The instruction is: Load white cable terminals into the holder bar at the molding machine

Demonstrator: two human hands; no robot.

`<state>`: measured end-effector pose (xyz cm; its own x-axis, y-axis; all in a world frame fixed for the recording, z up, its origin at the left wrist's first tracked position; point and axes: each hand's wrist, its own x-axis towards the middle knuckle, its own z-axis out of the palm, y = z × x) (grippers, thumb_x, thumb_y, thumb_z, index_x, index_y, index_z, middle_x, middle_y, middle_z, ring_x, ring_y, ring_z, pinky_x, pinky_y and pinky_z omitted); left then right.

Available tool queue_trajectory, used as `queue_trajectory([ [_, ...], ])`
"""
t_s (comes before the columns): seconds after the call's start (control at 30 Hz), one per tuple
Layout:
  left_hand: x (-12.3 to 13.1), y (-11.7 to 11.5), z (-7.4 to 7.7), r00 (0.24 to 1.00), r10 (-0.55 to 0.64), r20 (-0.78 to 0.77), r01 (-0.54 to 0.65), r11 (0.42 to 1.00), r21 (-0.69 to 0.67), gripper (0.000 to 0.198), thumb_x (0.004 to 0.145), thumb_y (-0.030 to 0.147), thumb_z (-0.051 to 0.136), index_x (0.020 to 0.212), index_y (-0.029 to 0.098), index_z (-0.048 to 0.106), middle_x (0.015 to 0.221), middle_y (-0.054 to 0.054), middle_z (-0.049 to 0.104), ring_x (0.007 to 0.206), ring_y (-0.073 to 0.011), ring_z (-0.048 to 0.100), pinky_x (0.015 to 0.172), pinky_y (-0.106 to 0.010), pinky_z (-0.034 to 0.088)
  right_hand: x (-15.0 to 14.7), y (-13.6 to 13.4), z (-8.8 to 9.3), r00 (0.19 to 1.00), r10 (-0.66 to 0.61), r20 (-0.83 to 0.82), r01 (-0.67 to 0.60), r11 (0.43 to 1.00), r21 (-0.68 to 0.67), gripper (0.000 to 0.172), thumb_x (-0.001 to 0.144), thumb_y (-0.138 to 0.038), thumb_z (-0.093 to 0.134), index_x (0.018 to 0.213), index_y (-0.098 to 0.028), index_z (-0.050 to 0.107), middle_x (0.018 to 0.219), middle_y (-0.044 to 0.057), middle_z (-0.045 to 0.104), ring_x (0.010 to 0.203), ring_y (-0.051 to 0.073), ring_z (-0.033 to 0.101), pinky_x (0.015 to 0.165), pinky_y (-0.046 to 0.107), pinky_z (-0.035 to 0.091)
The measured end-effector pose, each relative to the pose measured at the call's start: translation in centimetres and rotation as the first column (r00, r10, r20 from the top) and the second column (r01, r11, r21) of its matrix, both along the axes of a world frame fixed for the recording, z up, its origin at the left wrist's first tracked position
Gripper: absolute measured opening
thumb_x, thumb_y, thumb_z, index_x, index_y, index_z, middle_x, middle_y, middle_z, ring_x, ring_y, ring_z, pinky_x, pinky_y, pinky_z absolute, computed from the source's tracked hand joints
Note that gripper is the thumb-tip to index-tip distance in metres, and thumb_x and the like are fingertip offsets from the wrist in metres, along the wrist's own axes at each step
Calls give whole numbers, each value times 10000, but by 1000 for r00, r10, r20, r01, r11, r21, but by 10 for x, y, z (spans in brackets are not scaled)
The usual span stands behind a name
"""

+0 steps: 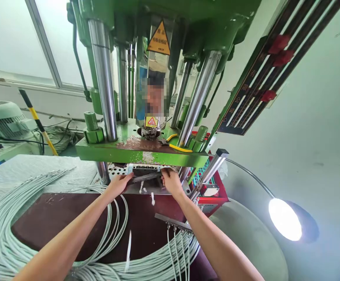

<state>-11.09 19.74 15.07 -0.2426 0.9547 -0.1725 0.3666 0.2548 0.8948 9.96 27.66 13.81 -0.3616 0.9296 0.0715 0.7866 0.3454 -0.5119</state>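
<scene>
My left hand [119, 185] pinches the left end of a dark flat metal bar [147, 177]. The bar's right end is in the closed fingers of my right hand [170, 180]. Both hands are under the green plate [143, 155] of an upright press, at the front of its lower mould area. A second metal bar [173, 223] lies nearer to me by my right forearm, with several cable ends fixed along it. Small white plastic scraps [153, 199] lie just below my hands. What is behind the held bar is partly hidden.
A big coil of pale grey cables [0, 218] curves around the brown table board [67, 210]. Yellow-handled pliers [179, 148] rest on the green plate. A lit lamp [285, 219] stands at right, near a red crate [213, 201]. Steel columns [104, 78] flank the press.
</scene>
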Motion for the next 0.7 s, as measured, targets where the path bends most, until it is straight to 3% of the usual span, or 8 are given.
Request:
queue_trajectory([
  [0.17, 15, -28, 18, 992, -47, -118, 49, 999, 19, 596, 865, 573, 522, 383, 233, 437, 351, 36, 387, 388, -145, 395, 498, -310, 265, 10, -35, 4, 979, 12, -203, -28, 997, -74, 495, 1052, -407, 179, 1259, -148, 547, 963, 65, 714, 748, 124, 695, 605, 213, 546],
  [0.27, 18, -32, 27, 985, -6, -170, 14, 999, 46, 570, 891, 525, 519, 409, 241, 411, 367, 60, 351, 406, -138, 378, 526, -302, 277, 13, -53, 10, 978, 60, -200, -83, 991, -106, 450, 1032, -414, 267, 1233, -159, 578, 983, 63, 730, 795, 139, 705, 629, 218, 545],
  [0.47, 13, -36, 36, 985, 18, -173, -7, 998, 59, 478, 923, 542, 513, 596, 195, 546, 464, 79, 462, 465, -124, 478, 579, -283, 401, 0, -74, 6, 991, 119, 65, -108, 982, -152, 183, 846, -308, 690, 943, -153, 707, 1025, 110, 733, 1002, 242, 676, 882, 346, 507],
  [0.7, -6, -54, 27, 989, 124, -86, -119, 991, 58, 471, 867, 582, 579, 623, 179, 580, 486, 60, 517, 459, -113, 486, 521, -265, 395, -35, -80, 0, 937, 206, 284, -144, 964, -223, 302, 945, -410, 580, 1047, -144, 679, 1104, 102, 710, 1062, 226, 655, 950, 431, 490],
])
